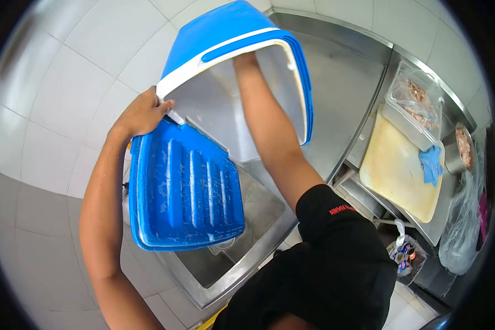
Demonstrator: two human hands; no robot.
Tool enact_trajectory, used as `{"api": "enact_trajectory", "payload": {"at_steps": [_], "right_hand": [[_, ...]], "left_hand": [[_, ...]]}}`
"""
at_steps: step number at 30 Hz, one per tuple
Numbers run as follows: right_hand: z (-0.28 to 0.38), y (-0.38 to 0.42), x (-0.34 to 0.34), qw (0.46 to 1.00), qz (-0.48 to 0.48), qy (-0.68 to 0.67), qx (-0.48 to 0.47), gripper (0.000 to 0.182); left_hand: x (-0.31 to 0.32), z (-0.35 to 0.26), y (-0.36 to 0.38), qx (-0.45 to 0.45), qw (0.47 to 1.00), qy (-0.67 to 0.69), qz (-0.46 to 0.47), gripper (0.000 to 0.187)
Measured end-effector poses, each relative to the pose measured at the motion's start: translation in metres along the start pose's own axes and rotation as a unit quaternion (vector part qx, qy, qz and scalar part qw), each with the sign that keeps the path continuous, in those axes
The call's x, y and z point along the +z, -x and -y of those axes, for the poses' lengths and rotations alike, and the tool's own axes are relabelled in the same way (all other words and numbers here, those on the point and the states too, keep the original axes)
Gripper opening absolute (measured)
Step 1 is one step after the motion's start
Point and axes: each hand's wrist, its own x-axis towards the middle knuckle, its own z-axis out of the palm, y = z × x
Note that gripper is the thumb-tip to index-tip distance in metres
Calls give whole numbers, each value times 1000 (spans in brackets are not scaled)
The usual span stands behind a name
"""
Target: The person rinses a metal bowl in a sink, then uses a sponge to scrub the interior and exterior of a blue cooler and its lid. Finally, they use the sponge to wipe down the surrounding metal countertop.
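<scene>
From my end I see the blue cooler [220, 36] tipped on its side over the steel counter [341, 71], open mouth facing my camera. The left hand [138, 115] grips its rim; the right arm [267, 118] reaches inside, the right hand hidden, its pose impossible for me to tell. The ribbed lid [173, 187] hangs over the sink [231, 276]. Rightward, a clear tub [415, 124] overlaps a cutting board [382, 165].
</scene>
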Motion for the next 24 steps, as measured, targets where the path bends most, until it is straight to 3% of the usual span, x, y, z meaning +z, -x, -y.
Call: {"api": "enact_trajectory", "payload": {"at_steps": [5, 6, 9, 10, 12, 13, 14, 15, 17, 19, 21, 22, 24], "right_hand": [[-22, 68, 64, 990, -122, 67, -3, 32], [-24, 81, 63, 984, -171, 53, 7, 32], [-39, 108, 18, 934, -329, -111, 87, 31], [-46, 121, 0, 940, -281, -161, 110, 30], [-63, 176, -2, 972, -168, -4, 166, 31], [-67, 206, 25, 959, -212, 42, 185, 31], [-74, 230, -2, 949, -125, 115, 265, 30], [-72, 257, 12, 915, -194, 175, 307, 29], [-54, 304, -12, 871, -185, 243, 384, 34], [-18, 336, -23, 834, -200, 295, 420, 36], [31, 360, -40, 783, -249, 328, 466, 40], [57, 367, -43, 750, -287, 338, 490, 42], [111, 373, -63, 778, -154, 354, 495, 45]], "left_hand": [[15, 40, -10, 26, 999, 35, -31, 40], [9, 26, -6, -45, 999, 1, 4, 41], [45, 125, -58, 18, 998, 42, -36, 40], [38, 127, -65, 14, 999, 25, -46, 42], [29, 156, -88, -2, 999, -12, -43, 45], [21, 170, -103, -14, 999, -37, -32, 47], [20, 182, -111, -32, 997, -53, -41, 49], [16, 186, -114, -51, 995, -70, -52, 51], [8, 180, -110, -114, 992, -48, -10, 49], [6, 200, -99, -53, 965, 240, 92, 61], [2, 185, -48, -38, 935, 353, 7, 74], [1, 183, -30, -47, 936, 350, 13, 78], [13, 181, 5, -70, 944, 322, -11, 80]]}}
